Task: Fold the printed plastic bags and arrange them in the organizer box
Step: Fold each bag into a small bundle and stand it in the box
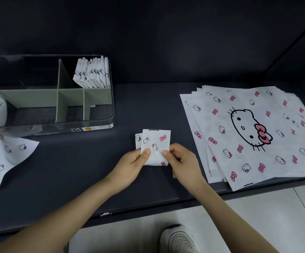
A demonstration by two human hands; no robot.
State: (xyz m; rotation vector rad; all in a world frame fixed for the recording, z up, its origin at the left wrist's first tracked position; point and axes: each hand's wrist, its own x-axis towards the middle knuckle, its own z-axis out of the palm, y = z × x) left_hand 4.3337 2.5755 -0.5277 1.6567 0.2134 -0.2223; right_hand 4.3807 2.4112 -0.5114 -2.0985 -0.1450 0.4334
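Midway along the dark surface [75,170], near its front edge, both sets of fingers [145,153] are pinched on one folded bag [155,143]. The left hand [129,165] has its thumb on top at the lower left corner. The right hand [180,161] has its thumb on top at the lower right, and the other fingers of both curl beneath, out of sight. Whether the bag rests on the surface or is held just off it I cannot tell. It is down to a small square, and a flap [138,139] pokes out at its left edge, so the layers are not square with one another.

That seems the trouble with this stuff: thin, light film, slick against itself and springy, likely to open again unless kept squeezed. I would say the folded edge is the place to hold it, with a thumb over all the layers and the flap tucked in first.

Off to the left, well apart, stands the clear box [111,114] with grey-green dividers [38,97]. A row of folded bags [93,73] stands on edge in its back right compartment, leaning together, with room beside them by the look of it. A loose bag [7,152] sprawls by the box's left end. To the right, near the right hand, lies a fanned stack [248,134] of flat bags not yet folded.
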